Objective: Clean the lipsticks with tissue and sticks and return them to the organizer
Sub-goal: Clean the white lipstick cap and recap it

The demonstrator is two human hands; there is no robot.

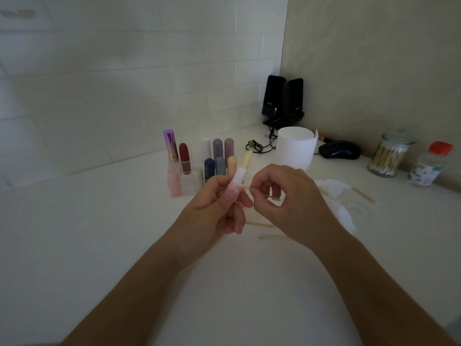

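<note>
Left hand point(217, 203) grips an upright pink lipstick point(235, 184); right hand point(287, 196) pinches a thin stick point(249, 188) against it, above the white tabletop point(99, 233), organizer point(197, 176) behind.

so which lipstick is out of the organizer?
The pale pink lipstick with the white top, held upright in the left hand; the other lipsticks stand in the clear organizer.

Both bare forearms reach forward from the lower edge and meet near the middle of the view. The left hand point(219, 203) is curled, thumb on top, fingers wrapped around a lipstick point(237, 182) held upright. The right hand point(291, 196) sits just beside it, knuckles up, thumb and forefinger pinching a thin stick point(249, 188) whose tip touches the lipstick.
</note>
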